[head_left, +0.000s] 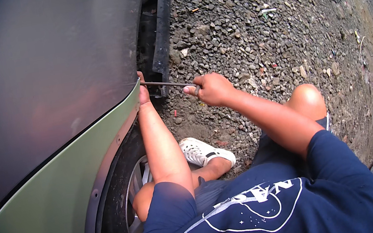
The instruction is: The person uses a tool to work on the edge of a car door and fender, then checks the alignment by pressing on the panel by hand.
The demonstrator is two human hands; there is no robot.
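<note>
My right hand [214,89] is closed around one end of a long, thin metal rod [166,84], with its thumb lying along the near side. The rod runs left, almost level, to the corner of the car's green fender [58,166]. There my left hand [143,95] is up against the fender's edge, beside the rod's far end. The body panel hides most of its fingers, so its grip does not show. What the rod's tip meets is also out of sight.
Below the fender's arch is a wheel with a black tyre [113,211], close to my left arm and knee. A dark plastic trim strip [162,37] sticks out beyond the hood [56,64]. Grey gravel [250,23] covers the ground; my white shoe [202,153] rests on it.
</note>
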